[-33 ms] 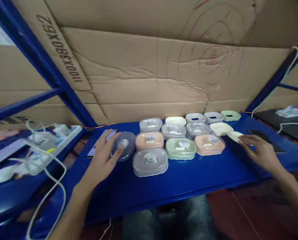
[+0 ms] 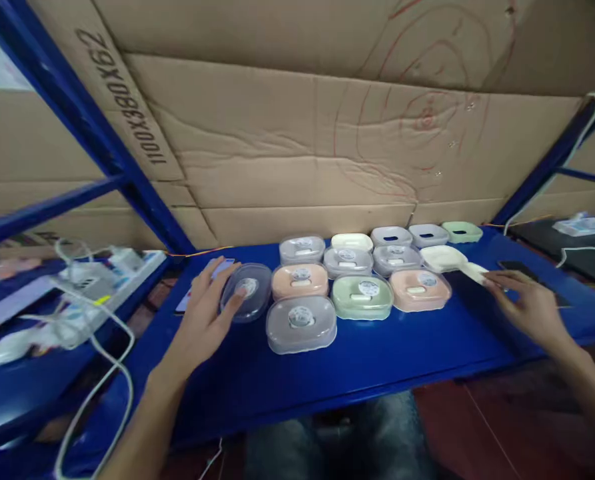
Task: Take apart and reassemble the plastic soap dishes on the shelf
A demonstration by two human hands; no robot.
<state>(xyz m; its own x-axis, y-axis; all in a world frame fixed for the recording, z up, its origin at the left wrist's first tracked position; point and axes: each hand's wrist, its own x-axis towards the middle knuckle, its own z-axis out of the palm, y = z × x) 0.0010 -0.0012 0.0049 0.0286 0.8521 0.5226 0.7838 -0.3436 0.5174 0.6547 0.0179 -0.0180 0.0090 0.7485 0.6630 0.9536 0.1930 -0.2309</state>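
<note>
The person's knees show dimly below the front edge of the blue surface [image 2: 377, 363], blurred and cut off by the frame. The left hand [image 2: 204, 320] reaches in from the lower left with fingers spread loose, fingertips resting on the side of a clear lid [image 2: 247, 290] that stands tilted on the surface; it is touching, not clenched around it. Partly hidden behind that hand lies a phone [image 2: 212, 270], only its lit upper edge visible. Just right of the lid sits a grey lidded box [image 2: 301, 323], the nearest of the group. The right hand [image 2: 527, 307] comes in from the lower right, its forearm cut by the frame edge; its fingers pinch the end of a cream tray [image 2: 470, 270], though the blur makes the exact grip hard to read. Behind the grey box stand a peach box [image 2: 300, 280], a green box [image 2: 362, 295] and another peach box [image 2: 420, 289], touching side by side. Farther back are more boxes and open trays in 2 rows, too small to tell apart clearly. At the far left, white cables [image 2: 94, 333] trail over a smeared shelf. Cardboard [image 2: 302, 133] walls the back.
</note>
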